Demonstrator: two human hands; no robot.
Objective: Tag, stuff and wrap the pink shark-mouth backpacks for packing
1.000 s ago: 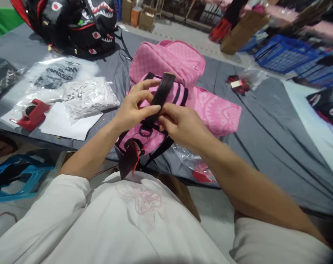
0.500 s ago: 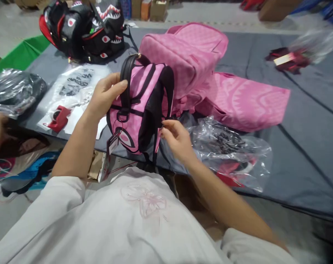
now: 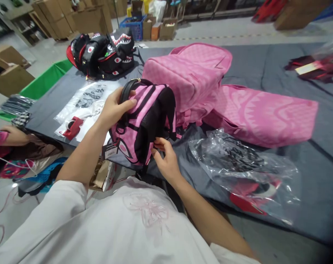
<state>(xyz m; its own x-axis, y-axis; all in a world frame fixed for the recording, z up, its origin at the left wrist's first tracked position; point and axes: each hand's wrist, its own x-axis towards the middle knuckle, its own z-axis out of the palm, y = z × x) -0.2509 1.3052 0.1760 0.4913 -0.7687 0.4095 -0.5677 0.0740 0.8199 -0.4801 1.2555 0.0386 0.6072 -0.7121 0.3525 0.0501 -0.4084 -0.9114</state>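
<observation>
A small pink and black backpack [image 3: 147, 106] stands tilted at the table's near edge, with an eye print and a black-and-white hang tag [image 3: 111, 150] on its near side. My left hand [image 3: 113, 108] grips it at the black zipped rim, thumb over the pink fabric. Down at its lower right side, the fingers of my right hand [image 3: 166, 159] pinch a pink edge or tab; the fingertips partly hide it. Just behind the small backpack lies a large pink checkered backpack [image 3: 180, 77]. To its right is another pink piece with a shark-mouth print [image 3: 271, 115].
Right of my hands, a clear plastic bag [image 3: 227, 154] partly covers a red tape dispenser [image 3: 249, 200]. Another red tape dispenser [image 3: 72, 127] and a printed plastic bag [image 3: 90, 95] lie left. Black shark-print backpacks [image 3: 105, 58] sit behind. A person's arm [image 3: 14, 135] is at far left.
The view has tilted up, showing more of the room. My right hand has shifted down and left along the small backpack's side. My left hand still holds its rim, thumb further over the fabric.
</observation>
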